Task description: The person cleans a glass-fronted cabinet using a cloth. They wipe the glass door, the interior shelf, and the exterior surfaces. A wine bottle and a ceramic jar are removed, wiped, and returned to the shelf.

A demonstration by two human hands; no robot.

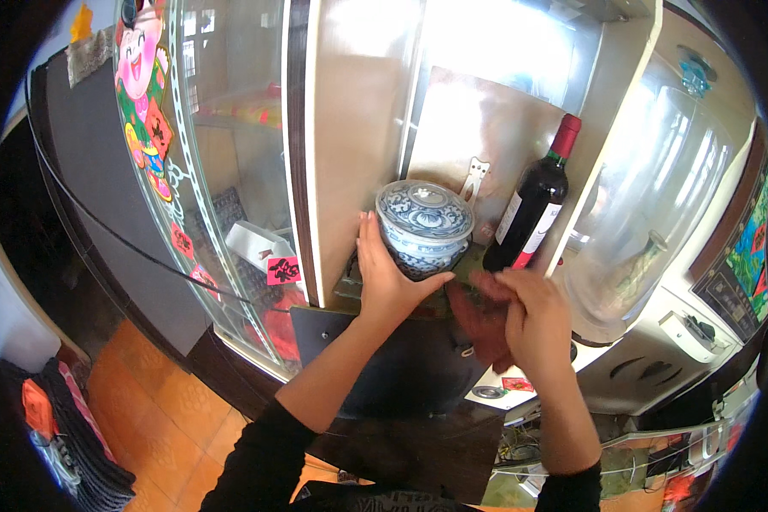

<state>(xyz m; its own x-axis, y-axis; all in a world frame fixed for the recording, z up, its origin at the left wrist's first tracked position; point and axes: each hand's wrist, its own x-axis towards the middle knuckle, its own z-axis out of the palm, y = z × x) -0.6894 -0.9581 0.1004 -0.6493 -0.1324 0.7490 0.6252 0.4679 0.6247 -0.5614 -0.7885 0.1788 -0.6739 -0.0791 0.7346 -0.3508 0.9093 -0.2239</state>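
A blue-and-white lidded porcelain jar (pixel 425 227) stands in a cabinet niche, its lid on. My left hand (pixel 387 275) rests against the jar's left and near side, thumb apart from the fingers. To the right, my right hand (pixel 534 310) is in front of a dark wine bottle (pixel 531 205) with a red capsule. Something reddish-brown and blurred (pixel 483 317) is at its fingers; whether it is held, and what it is, I cannot tell. Behind the jar, a flat cat-shaped piece (pixel 477 176) leans at the niche's back wall.
A glass cabinet door (pixel 230 147) with paper decorations is at the left. A large clear cylinder (pixel 646 211) surrounds a patterned vase (pixel 640 272) at the right. Below the niche is a dark panel (pixel 390 365); a black cable (pixel 128 240) crosses the left side.
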